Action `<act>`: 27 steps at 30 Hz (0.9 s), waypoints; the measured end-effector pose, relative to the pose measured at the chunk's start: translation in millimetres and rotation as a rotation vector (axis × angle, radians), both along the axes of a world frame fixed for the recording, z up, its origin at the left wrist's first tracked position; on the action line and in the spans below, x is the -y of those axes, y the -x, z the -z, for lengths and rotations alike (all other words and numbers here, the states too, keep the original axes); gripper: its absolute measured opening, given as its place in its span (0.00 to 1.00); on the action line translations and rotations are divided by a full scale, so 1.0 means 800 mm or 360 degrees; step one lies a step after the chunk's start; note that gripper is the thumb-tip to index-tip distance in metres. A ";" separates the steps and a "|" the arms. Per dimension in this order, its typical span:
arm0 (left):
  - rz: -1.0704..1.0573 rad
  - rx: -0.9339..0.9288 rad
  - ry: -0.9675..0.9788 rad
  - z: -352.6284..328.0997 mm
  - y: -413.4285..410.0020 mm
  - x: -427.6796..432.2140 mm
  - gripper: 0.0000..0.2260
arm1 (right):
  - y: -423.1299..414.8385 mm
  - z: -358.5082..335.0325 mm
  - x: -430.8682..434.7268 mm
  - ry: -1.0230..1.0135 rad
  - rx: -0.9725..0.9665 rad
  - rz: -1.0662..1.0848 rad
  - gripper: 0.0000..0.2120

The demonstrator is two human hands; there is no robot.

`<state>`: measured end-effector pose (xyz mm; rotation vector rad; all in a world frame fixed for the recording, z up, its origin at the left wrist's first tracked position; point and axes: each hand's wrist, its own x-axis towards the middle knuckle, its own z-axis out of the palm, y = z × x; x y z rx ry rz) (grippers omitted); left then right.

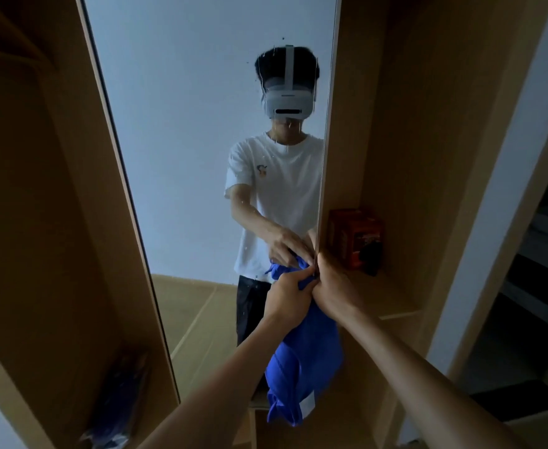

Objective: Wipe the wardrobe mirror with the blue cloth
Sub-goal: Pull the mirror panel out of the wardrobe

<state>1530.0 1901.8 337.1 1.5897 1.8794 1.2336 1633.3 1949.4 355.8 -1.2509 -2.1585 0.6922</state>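
Left hand (287, 294), fingertips inside blue cloth (302, 361)

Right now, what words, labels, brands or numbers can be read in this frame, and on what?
No text is legible.
Red box on the shelf: print too blurred.
White tag on the blue cloth: too small to tell.
Shirt emblem reflected in the wardrobe mirror: no readable letters.

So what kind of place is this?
Probably a bedroom or dressing corner, right at a wooden wardrobe. It has a tall mirror and, beside it, a shelf with a red box. The left hand and right hand grip a blue cloth by the mirror's edge.
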 end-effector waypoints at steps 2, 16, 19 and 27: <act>0.0029 -0.0009 -0.0012 -0.002 0.003 -0.004 0.17 | 0.001 -0.001 -0.005 0.0042 0.0009 -0.0015 0.37; -0.0138 0.0144 -0.0146 0.001 0.044 0.014 0.22 | 0.018 0.008 -0.022 0.0126 -0.0009 0.0041 0.35; -0.0205 0.0164 -0.0154 0.002 0.059 0.023 0.21 | 0.024 0.016 -0.022 0.0131 0.0028 0.0086 0.39; -0.0380 0.0242 -0.0206 0.009 0.099 0.061 0.19 | 0.032 0.015 -0.022 0.0146 0.0073 0.0097 0.39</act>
